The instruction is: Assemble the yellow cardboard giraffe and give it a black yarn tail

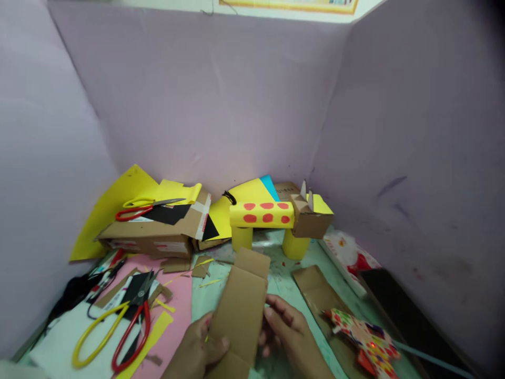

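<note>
A long strip of brown cardboard (239,300), creased across near its top, is held up over the table in front of me. My left hand (201,342) grips its lower left edge, with the thumb lying on its face. At the strip's right edge is my right hand (286,329), its fingers curled against the edge and partly hidden behind it. Beyond the strip stands a paper animal figure with a yellow body (262,216) with red spots, yellow legs and a cardboard head (312,218) with pointed ears.
Scissors with one yellow and one red handle (132,321) lie at left; a similar pair (148,208) rests on a cardboard box (158,237). A patterned hot glue gun (365,339) with a cord lies at right on a cardboard piece (315,287). Paper scraps are scattered around.
</note>
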`<state>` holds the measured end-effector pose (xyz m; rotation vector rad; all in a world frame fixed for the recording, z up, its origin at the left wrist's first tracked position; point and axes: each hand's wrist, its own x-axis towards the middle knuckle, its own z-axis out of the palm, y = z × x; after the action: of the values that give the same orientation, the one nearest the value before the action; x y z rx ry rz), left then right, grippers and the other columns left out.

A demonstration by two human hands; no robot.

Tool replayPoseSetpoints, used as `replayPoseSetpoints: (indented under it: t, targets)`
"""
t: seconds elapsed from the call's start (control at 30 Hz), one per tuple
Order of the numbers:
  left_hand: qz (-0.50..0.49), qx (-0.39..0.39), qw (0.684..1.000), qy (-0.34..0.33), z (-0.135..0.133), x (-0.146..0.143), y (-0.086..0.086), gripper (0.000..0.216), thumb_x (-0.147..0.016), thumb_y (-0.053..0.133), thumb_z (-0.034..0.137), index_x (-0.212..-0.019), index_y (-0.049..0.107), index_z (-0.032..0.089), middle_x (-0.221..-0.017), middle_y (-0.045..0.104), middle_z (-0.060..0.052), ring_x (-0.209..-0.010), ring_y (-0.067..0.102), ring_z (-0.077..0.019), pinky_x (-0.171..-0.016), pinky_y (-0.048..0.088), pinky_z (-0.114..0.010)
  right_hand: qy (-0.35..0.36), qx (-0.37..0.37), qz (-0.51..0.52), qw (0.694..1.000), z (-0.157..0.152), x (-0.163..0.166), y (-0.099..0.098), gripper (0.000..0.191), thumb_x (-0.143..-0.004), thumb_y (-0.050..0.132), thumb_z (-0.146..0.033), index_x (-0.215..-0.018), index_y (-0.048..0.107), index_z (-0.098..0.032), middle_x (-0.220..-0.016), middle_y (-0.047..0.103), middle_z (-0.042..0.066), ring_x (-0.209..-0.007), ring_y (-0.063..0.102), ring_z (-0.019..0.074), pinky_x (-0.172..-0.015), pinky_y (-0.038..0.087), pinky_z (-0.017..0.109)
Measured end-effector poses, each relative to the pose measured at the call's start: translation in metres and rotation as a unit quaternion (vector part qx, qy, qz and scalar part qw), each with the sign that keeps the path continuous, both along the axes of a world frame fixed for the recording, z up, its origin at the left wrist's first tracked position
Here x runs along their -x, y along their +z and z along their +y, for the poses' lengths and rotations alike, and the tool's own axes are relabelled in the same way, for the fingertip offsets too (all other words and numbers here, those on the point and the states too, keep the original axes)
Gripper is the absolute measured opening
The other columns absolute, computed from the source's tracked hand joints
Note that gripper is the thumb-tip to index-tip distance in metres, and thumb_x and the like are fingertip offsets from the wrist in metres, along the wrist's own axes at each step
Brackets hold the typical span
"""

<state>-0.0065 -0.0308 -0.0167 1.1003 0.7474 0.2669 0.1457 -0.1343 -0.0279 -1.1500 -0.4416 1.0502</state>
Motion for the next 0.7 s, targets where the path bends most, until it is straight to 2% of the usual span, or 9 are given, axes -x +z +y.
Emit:
replayPoseSetpoints:
  t: [0.2, 0.4, 0.47, 0.57, 0.7]
  targets:
    - [-0.022, 0.004, 1.000, 0.011, -0.006, -0.004, 0.015, 0.041, -0.055, 0.074, 0.034, -0.089, 0.063, 0.014, -0.080, 0.072, -0.009, -0.077, 0.065, -0.0261, -0.067, 0.051, -0.032, 0.010, -0.001, -0.031, 0.999, 0.003, 0.001, -0.018, 0.072, -0.063, 0.069, -0.064, -0.112, 0.059, -0.012, -0.054, 0.059, 0.000, -0.044, 0.057, 0.0121, -0.038, 0.044, 0.020]
    - [-0.051, -0.014, 0.999, 0.006, -0.010, -0.004, 0.018, 0.046, -0.056, 0.075, 0.039, -0.090, 0.064, 0.011, -0.078, 0.071, -0.010, -0.070, 0.064, -0.0229, -0.065, 0.049, -0.031, 0.021, 0.042, -0.069, 0.997, 0.001, -0.001, -0.013, 0.081, -0.059, 0.064, -0.072, -0.113, 0.058, -0.012, -0.059, 0.058, 0.001, -0.049, 0.056, 0.0141, -0.040, 0.045, 0.023]
    - [-0.043, -0.022, 0.999, 0.008, -0.010, -0.003, 0.019, 0.047, -0.057, 0.073, 0.037, -0.094, 0.063, 0.010, -0.080, 0.070, -0.011, -0.070, 0.063, -0.0228, -0.066, 0.049, -0.031, 0.039, 0.045, -0.124, 0.990, -0.002, -0.001, -0.011, 0.080, -0.065, 0.058, -0.073, -0.117, 0.056, -0.013, -0.065, 0.060, 0.003, -0.056, 0.058, 0.0165, -0.041, 0.045, 0.023]
    - [0.000, -0.040, 0.999, 0.032, -0.007, -0.001, 0.020, 0.045, -0.060, 0.067, 0.031, -0.100, 0.062, 0.009, -0.081, 0.070, -0.010, -0.070, 0.063, -0.0224, -0.065, 0.049, -0.031, 0.069, 0.066, -0.242, 0.966, -0.009, -0.002, -0.007, 0.072, -0.074, 0.050, -0.070, -0.120, 0.057, -0.014, -0.076, 0.066, 0.009, -0.068, 0.062, 0.0211, -0.044, 0.046, 0.024]
    - [0.053, -0.099, 0.991, 0.076, -0.003, 0.001, 0.027, 0.045, -0.064, 0.054, 0.020, -0.107, 0.058, 0.008, -0.087, 0.070, -0.009, -0.070, 0.063, -0.0201, -0.062, 0.047, -0.027, 0.003, 0.100, -0.369, 0.924, -0.015, -0.011, -0.005, 0.053, -0.081, 0.050, -0.058, -0.113, 0.062, -0.018, -0.083, 0.071, 0.010, -0.073, 0.066, 0.0223, -0.061, 0.052, 0.029]
